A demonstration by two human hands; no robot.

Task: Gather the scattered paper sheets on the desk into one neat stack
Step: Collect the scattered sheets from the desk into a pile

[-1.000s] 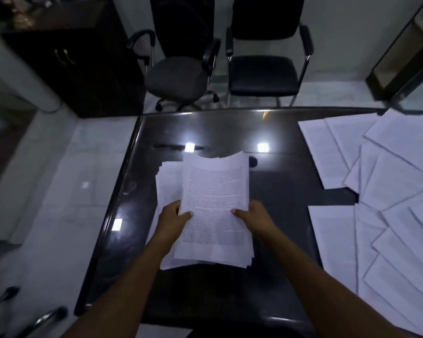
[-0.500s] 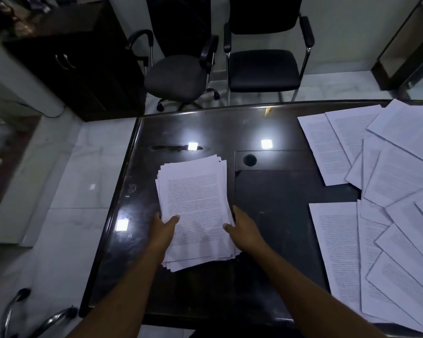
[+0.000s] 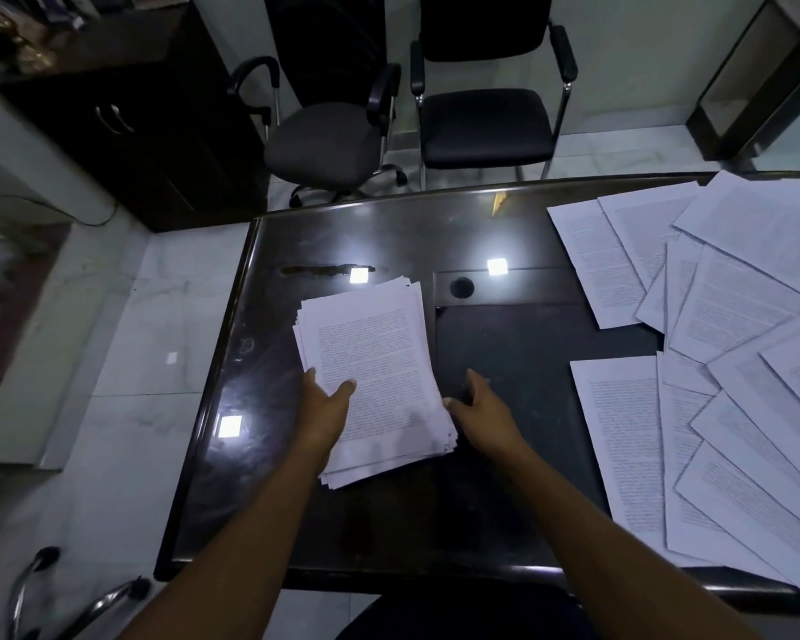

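Observation:
A thick, slightly fanned stack of printed sheets (image 3: 375, 353) lies flat on the dark glossy desk (image 3: 518, 362), left of centre. My left hand (image 3: 325, 408) rests on the stack's near left corner, with its thumb on the top page and its fingers straight along the left edge. My right hand (image 3: 486, 408) is open beside the stack's right edge, its thumb touching the paper's side and its fingers on the desk. Several loose printed sheets (image 3: 735, 325) lie overlapped across the right part of the desk.
Two black chairs (image 3: 486, 127) stand beyond the desk's far edge, and a dark cabinet (image 3: 125, 122) stands at the far left. A round cable hole (image 3: 462, 286) sits in the desk just past the stack. The desk's left edge (image 3: 213, 390) drops to a pale tiled floor.
The stack, held tilted up in both hands a second ago, now lies flat on the desk. My right hand has slid off the paper to its right side.

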